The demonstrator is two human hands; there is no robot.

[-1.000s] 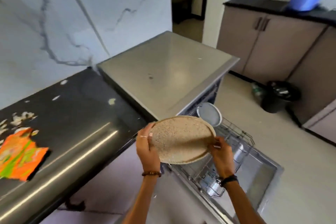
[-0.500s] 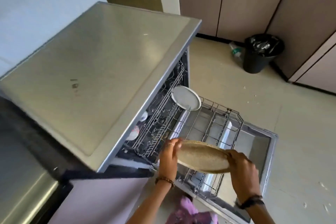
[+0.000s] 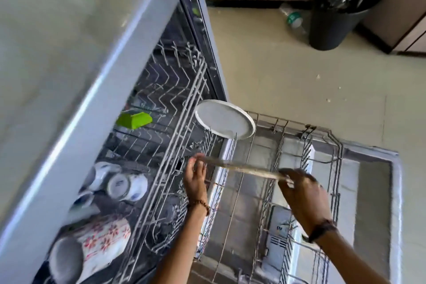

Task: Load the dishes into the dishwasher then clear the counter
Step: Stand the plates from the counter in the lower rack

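Note:
I hold a speckled beige plate (image 3: 242,169) edge-on over the pulled-out lower rack (image 3: 279,145) of the open dishwasher. My left hand (image 3: 194,176) grips its left rim and my right hand (image 3: 304,193) grips its right rim. A white plate (image 3: 224,121) stands tilted in the rack's far left corner, just beyond the held plate. The upper rack (image 3: 175,104) holds several cups (image 3: 125,185), a floral mug (image 3: 101,240) and a green item (image 3: 134,119).
The dishwasher's steel top (image 3: 57,30) fills the left side. Its open door (image 3: 373,203) lies flat under the lower rack. A black bin (image 3: 338,9) with a bag and a plastic bottle (image 3: 294,18) stand on the floor by the cabinets at the back.
My view has swung down and closer over the dishwasher. Both hands have lowered the beige plate toward the lower rack and turned it edge-on.

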